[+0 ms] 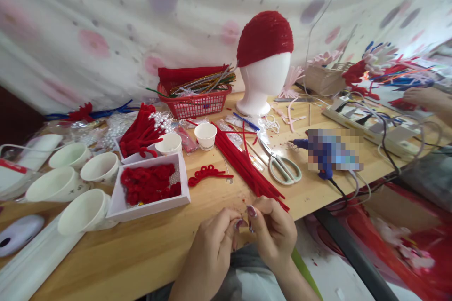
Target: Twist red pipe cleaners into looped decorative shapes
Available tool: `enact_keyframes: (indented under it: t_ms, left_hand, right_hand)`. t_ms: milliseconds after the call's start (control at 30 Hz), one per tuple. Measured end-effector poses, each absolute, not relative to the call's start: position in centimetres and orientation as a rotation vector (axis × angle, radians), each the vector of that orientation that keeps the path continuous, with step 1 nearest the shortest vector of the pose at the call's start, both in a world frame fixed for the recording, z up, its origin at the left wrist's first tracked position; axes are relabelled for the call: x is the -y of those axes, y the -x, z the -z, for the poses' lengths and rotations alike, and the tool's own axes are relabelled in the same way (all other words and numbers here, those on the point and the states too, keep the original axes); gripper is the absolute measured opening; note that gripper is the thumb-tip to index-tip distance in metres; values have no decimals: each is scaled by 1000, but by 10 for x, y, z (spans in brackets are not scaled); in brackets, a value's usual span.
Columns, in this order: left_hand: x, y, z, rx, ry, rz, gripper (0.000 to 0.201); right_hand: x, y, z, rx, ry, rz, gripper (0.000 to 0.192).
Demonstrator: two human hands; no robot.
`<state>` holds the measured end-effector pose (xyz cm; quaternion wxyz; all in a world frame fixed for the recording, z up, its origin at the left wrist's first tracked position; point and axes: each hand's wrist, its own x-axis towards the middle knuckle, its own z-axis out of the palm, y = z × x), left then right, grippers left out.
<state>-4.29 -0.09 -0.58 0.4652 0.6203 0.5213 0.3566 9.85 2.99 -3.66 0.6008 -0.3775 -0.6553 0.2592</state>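
Fingers (260, 226) of the left hand (213, 240) and right hand (277, 228) are set narrow near the desk (155, 244) edge, partly self-obscured; whether they grip anything cannot be determined.

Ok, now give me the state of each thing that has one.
Left hand: pinched, contents unclear
Right hand: pinched, contents unclear
Scissors: lying flat, unheld
Mannequin head: upright, wearing red cover
Red basket: upright, filled
White box: open, holding red pieces
Red stems: loosely bundled, lying down
Paper cups: upright
Blue corded tool: partly pixelated, power unclear

The fingers (260, 226) have glossy mauve nails (251, 210); the lap clothing (243, 259) is grey.
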Motion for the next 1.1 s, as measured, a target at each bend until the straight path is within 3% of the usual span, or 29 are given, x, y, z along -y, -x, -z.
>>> enact_keyframes:
  t_ms: [233, 367, 633, 1100]
  left_hand:
    - [3, 50, 12, -1247, -1678, -814, 26]
    - [5, 55, 13, -1304, -1401, -872, 28]
    - [2, 39, 10, -1203, -1285, -1010, 31]
    - [3, 24, 22, -1310, -1253, -1064, 27]
  right_hand:
    - [-28, -107, 27, 1374, 873, -765, 26]
    - [-32, -119, 11, 1120, 826, -639, 22]
    - [-33, -105, 16, 1530, 875, -872, 14]
    - [-28, -91, 28, 1283, 986, -1035, 21]
